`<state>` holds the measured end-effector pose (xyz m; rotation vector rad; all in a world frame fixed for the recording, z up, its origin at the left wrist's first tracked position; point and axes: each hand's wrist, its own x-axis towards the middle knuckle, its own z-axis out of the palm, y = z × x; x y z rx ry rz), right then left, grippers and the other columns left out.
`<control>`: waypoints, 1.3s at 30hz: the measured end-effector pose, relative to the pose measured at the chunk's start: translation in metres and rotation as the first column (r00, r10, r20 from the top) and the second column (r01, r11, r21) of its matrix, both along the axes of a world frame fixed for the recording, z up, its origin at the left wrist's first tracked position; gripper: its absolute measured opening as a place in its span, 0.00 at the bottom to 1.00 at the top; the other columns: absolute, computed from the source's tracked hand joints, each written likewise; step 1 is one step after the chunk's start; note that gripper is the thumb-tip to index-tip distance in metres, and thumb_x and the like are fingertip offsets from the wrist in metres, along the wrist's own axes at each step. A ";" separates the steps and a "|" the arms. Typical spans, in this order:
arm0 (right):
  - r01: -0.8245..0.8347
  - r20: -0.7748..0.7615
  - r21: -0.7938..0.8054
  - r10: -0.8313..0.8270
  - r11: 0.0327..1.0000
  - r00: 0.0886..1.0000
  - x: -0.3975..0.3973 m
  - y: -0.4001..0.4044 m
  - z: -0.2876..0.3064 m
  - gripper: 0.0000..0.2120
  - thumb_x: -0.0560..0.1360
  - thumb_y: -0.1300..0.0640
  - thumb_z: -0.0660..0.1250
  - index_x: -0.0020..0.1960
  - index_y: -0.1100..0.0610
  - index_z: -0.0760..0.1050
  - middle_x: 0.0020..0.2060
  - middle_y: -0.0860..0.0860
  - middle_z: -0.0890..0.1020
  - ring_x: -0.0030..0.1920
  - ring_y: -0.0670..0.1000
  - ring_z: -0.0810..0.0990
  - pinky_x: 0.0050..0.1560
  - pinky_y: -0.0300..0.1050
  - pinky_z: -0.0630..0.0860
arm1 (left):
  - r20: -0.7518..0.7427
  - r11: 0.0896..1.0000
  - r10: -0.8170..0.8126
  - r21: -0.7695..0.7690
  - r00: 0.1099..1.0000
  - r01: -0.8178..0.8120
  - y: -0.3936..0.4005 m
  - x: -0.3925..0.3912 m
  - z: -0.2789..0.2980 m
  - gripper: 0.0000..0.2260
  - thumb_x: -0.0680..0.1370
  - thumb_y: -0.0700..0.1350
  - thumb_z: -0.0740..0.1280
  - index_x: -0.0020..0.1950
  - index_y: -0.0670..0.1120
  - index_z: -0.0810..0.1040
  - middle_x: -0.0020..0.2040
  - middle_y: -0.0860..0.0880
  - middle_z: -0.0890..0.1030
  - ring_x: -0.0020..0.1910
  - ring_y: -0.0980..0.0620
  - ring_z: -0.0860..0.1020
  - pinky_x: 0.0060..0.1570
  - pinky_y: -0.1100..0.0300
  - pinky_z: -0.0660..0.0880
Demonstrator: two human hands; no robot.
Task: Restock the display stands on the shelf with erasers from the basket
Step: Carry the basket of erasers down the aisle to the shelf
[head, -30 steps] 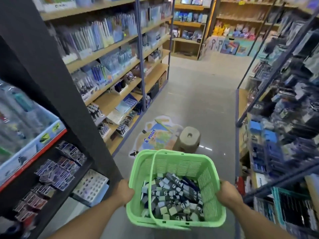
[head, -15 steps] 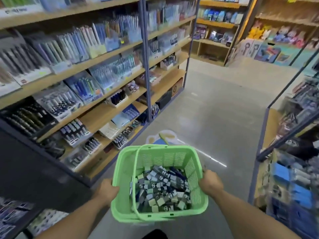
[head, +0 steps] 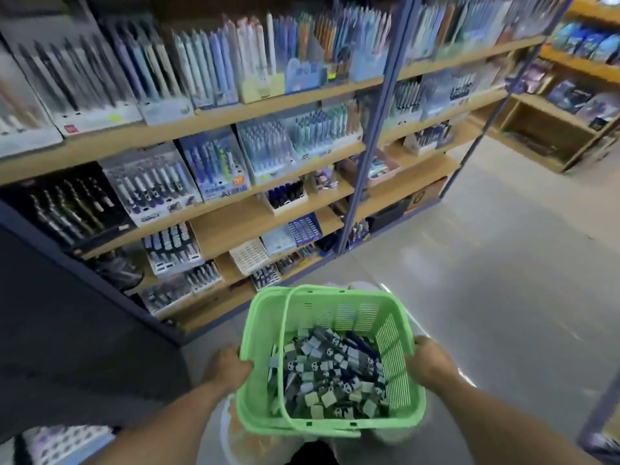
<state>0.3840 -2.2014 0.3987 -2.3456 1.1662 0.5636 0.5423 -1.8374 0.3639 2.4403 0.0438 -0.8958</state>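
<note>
Head-worn view, downward over aisle shelves (head: pixel 235 109)

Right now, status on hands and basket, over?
Left hand and right hand grip green basket sides. Erasers all inside. Shelf ahead-left, nothing blocking.

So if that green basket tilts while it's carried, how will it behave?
The basket probably flexes a little: thin slotted plastic. The loose erasers would likely slide toward the low side. Left hand and right hand gripping opposite rims should steady it.

Pen boxes (head: pixel 214 169) on wooden tiers — grey floor (head: pixel 486 263) beyond.
</note>
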 end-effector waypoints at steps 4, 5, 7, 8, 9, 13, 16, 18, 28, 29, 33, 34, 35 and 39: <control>-0.054 -0.032 0.003 0.054 0.999 0.998 0.054 -0.025 -0.005 0.22 0.79 0.61 0.62 0.72 0.55 0.69 0.54 0.54 0.82 0.42 0.48 0.81 0.42 0.44 0.78 | -0.054 0.998 0.051 0.052 0.997 -0.048 -0.014 0.040 -0.020 0.10 0.68 0.52 0.68 0.44 0.49 0.82 0.39 0.52 0.83 0.37 0.52 0.81 0.35 0.62 0.77; -0.060 -0.043 -0.002 0.060 0.998 0.997 0.066 -0.028 -0.003 0.22 0.78 0.61 0.62 0.72 0.55 0.69 0.56 0.54 0.82 0.44 0.50 0.80 0.45 0.45 0.79 | -0.066 0.996 0.066 0.063 0.996 -0.062 -0.016 0.047 -0.024 0.11 0.67 0.53 0.67 0.44 0.49 0.82 0.39 0.52 0.83 0.37 0.51 0.81 0.37 0.60 0.78; -0.083 -0.053 -0.027 0.082 0.996 0.995 0.090 -0.034 0.001 0.22 0.78 0.60 0.61 0.71 0.52 0.70 0.54 0.52 0.82 0.45 0.51 0.80 0.47 0.47 0.80 | -0.080 0.995 0.078 0.071 0.994 -0.073 -0.018 0.061 -0.034 0.13 0.66 0.55 0.65 0.45 0.50 0.80 0.42 0.51 0.83 0.40 0.50 0.81 0.41 0.56 0.80; -0.099 -0.050 -0.042 0.097 0.994 0.994 0.102 -0.038 0.002 0.21 0.78 0.60 0.61 0.70 0.51 0.71 0.52 0.50 0.81 0.44 0.50 0.81 0.46 0.47 0.80 | -0.081 0.994 0.088 0.077 0.993 -0.081 -0.020 0.067 -0.034 0.12 0.67 0.55 0.65 0.46 0.50 0.80 0.44 0.50 0.82 0.41 0.49 0.81 0.43 0.55 0.81; -0.116 -0.045 -0.049 0.114 0.992 0.992 0.114 -0.043 0.002 0.20 0.78 0.60 0.62 0.69 0.51 0.72 0.50 0.49 0.81 0.43 0.50 0.81 0.45 0.47 0.80 | -0.076 0.992 0.098 0.083 0.992 -0.092 -0.023 0.074 -0.032 0.12 0.68 0.54 0.65 0.46 0.50 0.79 0.45 0.49 0.82 0.42 0.48 0.81 0.44 0.55 0.80; -0.171 -0.074 -0.042 0.168 0.984 0.983 0.150 -0.052 0.012 0.16 0.76 0.61 0.62 0.63 0.53 0.75 0.44 0.50 0.79 0.43 0.53 0.80 0.47 0.49 0.81 | -0.045 0.987 0.141 0.087 0.989 -0.136 -0.033 0.089 -0.019 0.10 0.71 0.53 0.67 0.47 0.49 0.78 0.44 0.48 0.81 0.41 0.47 0.81 0.40 0.57 0.78; -0.231 -0.071 -0.014 0.229 0.973 0.971 0.170 -0.055 0.016 0.18 0.76 0.63 0.63 0.66 0.55 0.74 0.46 0.52 0.77 0.43 0.54 0.77 0.43 0.44 0.74 | -0.044 0.981 0.183 0.067 0.982 -0.180 -0.034 0.090 -0.014 0.08 0.73 0.52 0.67 0.46 0.48 0.76 0.42 0.49 0.80 0.40 0.48 0.80 0.38 0.58 0.76; -0.278 -0.082 -0.008 0.277 0.960 0.957 0.183 -0.057 0.017 0.19 0.76 0.62 0.63 0.66 0.55 0.73 0.46 0.52 0.76 0.44 0.53 0.76 0.42 0.43 0.72 | -0.024 0.978 0.201 0.063 0.979 -0.199 -0.034 0.093 -0.012 0.07 0.74 0.50 0.68 0.44 0.48 0.75 0.41 0.49 0.79 0.40 0.48 0.79 0.37 0.58 0.74; -0.362 -0.102 0.031 0.363 0.932 0.926 0.235 -0.067 0.013 0.19 0.74 0.63 0.62 0.64 0.56 0.75 0.44 0.52 0.77 0.44 0.54 0.77 0.46 0.45 0.77 | 0.011 0.952 0.294 0.082 0.956 -0.294 -0.039 0.111 -0.016 0.07 0.75 0.50 0.68 0.44 0.47 0.74 0.41 0.47 0.79 0.41 0.46 0.80 0.38 0.56 0.75; -0.369 -0.098 0.031 0.370 0.929 0.924 0.241 -0.069 0.011 0.19 0.73 0.64 0.62 0.63 0.56 0.76 0.43 0.52 0.78 0.44 0.54 0.78 0.47 0.46 0.78 | 0.015 0.949 0.301 0.090 0.954 -0.301 -0.040 0.113 -0.016 0.07 0.75 0.50 0.68 0.44 0.47 0.74 0.42 0.47 0.79 0.41 0.46 0.80 0.39 0.56 0.75; -0.420 -0.083 0.048 0.423 0.906 0.902 0.267 -0.081 0.004 0.18 0.74 0.65 0.61 0.63 0.56 0.75 0.43 0.51 0.78 0.44 0.54 0.79 0.43 0.43 0.76 | 0.024 0.933 0.329 0.147 0.944 -0.329 -0.050 0.119 -0.017 0.07 0.75 0.50 0.67 0.45 0.48 0.74 0.43 0.48 0.79 0.42 0.47 0.79 0.40 0.57 0.75; -0.435 -0.075 0.055 0.438 0.899 0.896 0.276 -0.085 0.001 0.18 0.74 0.65 0.61 0.63 0.55 0.75 0.44 0.51 0.78 0.44 0.53 0.79 0.43 0.42 0.75 | 0.023 0.927 0.335 0.170 0.942 -0.334 -0.054 0.121 -0.018 0.07 0.75 0.50 0.67 0.45 0.48 0.73 0.43 0.48 0.78 0.42 0.46 0.77 0.40 0.58 0.73; -0.452 -0.069 0.059 0.456 0.890 0.887 0.285 -0.090 -0.003 0.18 0.75 0.64 0.61 0.63 0.55 0.75 0.44 0.51 0.77 0.44 0.53 0.79 0.42 0.42 0.74 | 0.019 0.920 0.344 0.190 0.939 -0.341 -0.059 0.123 -0.019 0.06 0.75 0.50 0.67 0.45 0.48 0.73 0.43 0.48 0.77 0.42 0.46 0.77 0.40 0.58 0.72; -0.483 -0.073 0.082 0.488 0.872 0.870 0.325 -0.118 -0.029 0.18 0.75 0.63 0.62 0.64 0.55 0.73 0.45 0.50 0.77 0.44 0.52 0.79 0.39 0.41 0.75 | -0.024 0.895 0.399 0.226 0.917 -0.383 -0.086 0.137 -0.035 0.07 0.75 0.49 0.66 0.50 0.47 0.75 0.48 0.46 0.79 0.45 0.45 0.78 0.42 0.58 0.73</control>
